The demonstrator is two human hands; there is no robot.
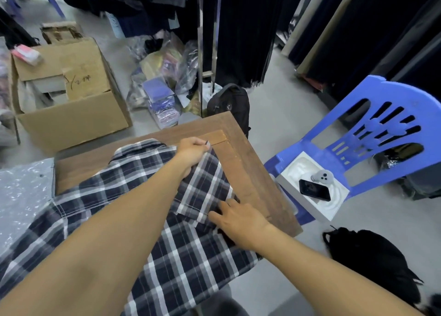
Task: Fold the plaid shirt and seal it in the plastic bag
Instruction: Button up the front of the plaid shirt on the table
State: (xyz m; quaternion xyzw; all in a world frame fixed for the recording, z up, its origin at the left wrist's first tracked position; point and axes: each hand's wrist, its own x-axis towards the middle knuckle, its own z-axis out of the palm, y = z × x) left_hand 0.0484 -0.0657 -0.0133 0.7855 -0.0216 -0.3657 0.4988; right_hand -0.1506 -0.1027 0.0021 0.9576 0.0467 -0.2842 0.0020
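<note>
Plaid shirt [133,210], navy and white check, lies spread over a brown wooden table [241,163] in the centre and lower left of the frame, its lower part hanging off the near edge. Left hand [192,152] reaches across to mid-frame and pinches a shirt edge near the table's far corner, fingers closed on the fabric. Right hand [239,222] sits lower right of centre, fingers spread flat, pressing on the shirt's hem by the table's right edge. A flap of the shirt is turned over between the two hands.

Clear plastic bag [21,196] lies crinkled at the left edge of the frame, just beside the table and touching the shirt; contents cannot be told.

Containers: open cardboard box [71,122] in the upper left, on the floor, holds loose cardboard sheets and pale flat pieces; a small pink-and-white packet [26,54] rests on its left flap. White tray [310,184] sits on the seat of a blue plastic chair [381,129] at the right, holding a black phone [315,189] and a small grey device [321,176]. Pile of bagged garments [162,86] lies on the floor, upper centre. Black backpack [229,106] stands behind the table's far corner. Another black bag [372,261] lies on the floor at the lower right.
</note>
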